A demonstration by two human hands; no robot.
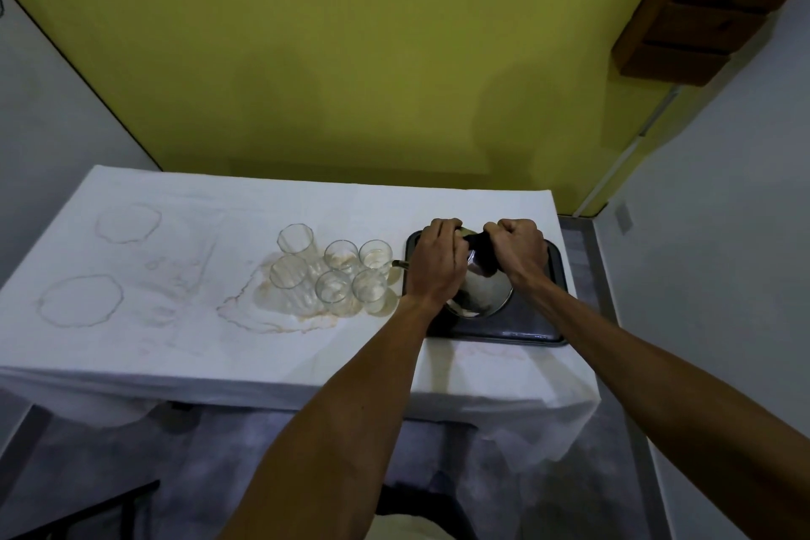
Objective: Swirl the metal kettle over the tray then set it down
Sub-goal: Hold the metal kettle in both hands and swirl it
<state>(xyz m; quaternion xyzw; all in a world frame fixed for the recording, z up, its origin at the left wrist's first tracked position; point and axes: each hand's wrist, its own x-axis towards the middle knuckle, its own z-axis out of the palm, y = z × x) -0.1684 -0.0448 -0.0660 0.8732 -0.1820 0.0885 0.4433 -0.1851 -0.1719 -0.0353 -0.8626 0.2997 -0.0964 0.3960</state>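
Observation:
A shiny metal kettle [484, 296] with a black handle sits over the dark rectangular tray [495, 331] at the table's right end. Its thin spout [399, 264] points left toward the glasses. My left hand [438, 261] lies over the kettle's left side and top, fingers curled around it. My right hand [517, 248] is closed in a fist on the black handle. Whether the kettle rests on the tray or is held just above it cannot be told; much of its body is hidden by my hands.
Several clear drinking glasses [335, 272] stand in a cluster just left of the tray, on a wet, stained patch of the white tablecloth [197, 320]. Dried ring stains mark the cloth's left part. A yellow wall rises behind the table.

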